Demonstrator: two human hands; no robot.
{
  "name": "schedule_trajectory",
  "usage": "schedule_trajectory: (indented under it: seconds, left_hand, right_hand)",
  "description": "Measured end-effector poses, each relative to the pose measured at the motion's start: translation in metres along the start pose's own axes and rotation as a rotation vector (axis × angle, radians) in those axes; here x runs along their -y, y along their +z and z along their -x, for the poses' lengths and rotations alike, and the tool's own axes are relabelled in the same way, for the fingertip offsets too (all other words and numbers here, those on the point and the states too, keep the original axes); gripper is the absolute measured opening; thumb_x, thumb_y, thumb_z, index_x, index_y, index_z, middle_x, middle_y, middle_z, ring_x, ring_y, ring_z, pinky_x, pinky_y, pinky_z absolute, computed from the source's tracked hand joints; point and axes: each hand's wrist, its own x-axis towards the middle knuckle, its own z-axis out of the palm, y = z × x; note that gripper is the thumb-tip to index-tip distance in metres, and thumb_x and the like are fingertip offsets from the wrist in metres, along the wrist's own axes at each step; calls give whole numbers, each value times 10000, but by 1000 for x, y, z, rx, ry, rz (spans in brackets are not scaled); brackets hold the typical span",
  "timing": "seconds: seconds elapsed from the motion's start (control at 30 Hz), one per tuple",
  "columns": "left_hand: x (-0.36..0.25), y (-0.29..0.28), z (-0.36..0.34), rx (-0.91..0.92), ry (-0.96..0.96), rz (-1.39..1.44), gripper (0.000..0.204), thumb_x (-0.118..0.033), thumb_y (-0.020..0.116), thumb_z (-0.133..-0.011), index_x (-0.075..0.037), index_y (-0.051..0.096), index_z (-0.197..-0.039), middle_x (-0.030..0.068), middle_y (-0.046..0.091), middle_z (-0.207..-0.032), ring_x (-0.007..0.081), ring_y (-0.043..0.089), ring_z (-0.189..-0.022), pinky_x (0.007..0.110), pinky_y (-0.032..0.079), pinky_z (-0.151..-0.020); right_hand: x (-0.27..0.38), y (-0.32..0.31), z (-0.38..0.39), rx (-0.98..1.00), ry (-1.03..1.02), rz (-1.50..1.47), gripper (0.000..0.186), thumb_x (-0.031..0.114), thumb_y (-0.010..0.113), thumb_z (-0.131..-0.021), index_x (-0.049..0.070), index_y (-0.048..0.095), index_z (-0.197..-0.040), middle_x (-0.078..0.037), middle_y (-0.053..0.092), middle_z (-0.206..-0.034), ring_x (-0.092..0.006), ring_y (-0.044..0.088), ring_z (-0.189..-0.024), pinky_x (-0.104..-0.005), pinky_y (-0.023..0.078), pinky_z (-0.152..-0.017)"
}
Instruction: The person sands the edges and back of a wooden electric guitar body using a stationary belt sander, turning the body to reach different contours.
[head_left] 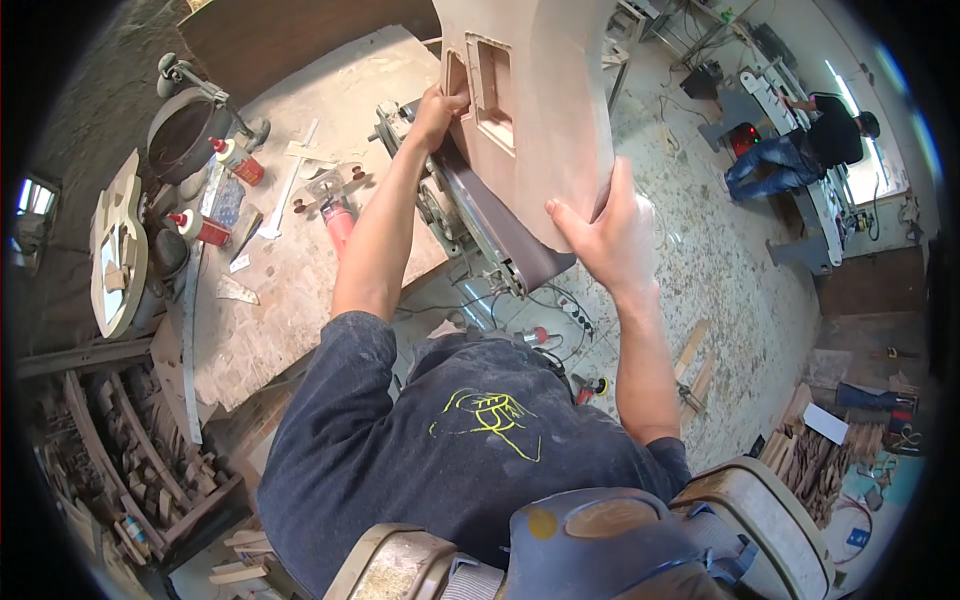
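A pale wooden body piece with two routed rectangular cavities is held up over a belt sander, whose dark belt runs below it on the workbench's edge. My left hand grips the piece's left edge beside the narrower cavity, fingers curled. My right hand holds its lower right edge, thumb on the face and fingers mostly hidden round the side.
A dusty plywood bench carries glue bottles, a red router, a round pan and a pale cutout body. Another person is by machinery at right. Cables and wood offcuts lie around.
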Motion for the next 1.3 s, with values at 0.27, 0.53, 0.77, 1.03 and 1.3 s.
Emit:
schedule_trajectory:
  seconds: [0.27, 0.53, 0.77, 1.03, 1.3]
  left_hand:
    - [-69, 0, 2, 41, 48, 66, 249, -3, 540, -823, 2, 663, -1040, 70, 709, -943, 155, 674, -866, 304, 531, -808]
    - [-53, 6, -11, -115, -72, -33, 201, -71, 486, -904, -6, 642, -1012, 129, 690, -717, 193, 596, -431, 312, 473, -361]
    - [-27, -2, -17, -203, -180, 21, 293, -136, 514, -925, -5, 664, -1141, 127, 742, -962, 222, 725, -783, 331, 582, -679]
    - [-25, 6, -12, -280, -333, 112, 391, -161, 491, -958, 36, 590, -1281, 192, 682, -1202, 285, 675, -1095, 411, 530, -967]
    - [-34, 4, -20, -294, -171, 79, 331, -121, 505, -931, 28, 640, -1194, 178, 716, -1068, 271, 718, -930, 385, 587, -804]
  right_hand:
    - [21, -17, -30, 135, -77, 80, 474, 221, 784, -754, -40, 465, -986, -279, 637, -680, -464, 680, -700, -503, 538, -607]
    - [39, -27, -76, 140, -194, 273, 453, 265, 728, -712, -85, 532, -923, -290, 669, -739, -459, 693, -732, -503, 568, -669]
    - [59, -28, -131, 242, -204, 380, 558, 387, 761, -684, -77, 601, -950, -328, 673, -870, -467, 682, -847, -479, 540, -749]
    - [92, -30, -169, 511, -161, 480, 501, 419, 663, -785, -3, 685, -1055, -253, 713, -979, -388, 714, -894, -451, 567, -789]
    - [44, -19, -139, 251, -295, 384, 562, 398, 736, -700, -73, 574, -960, -314, 685, -888, -455, 688, -864, -489, 546, -766]
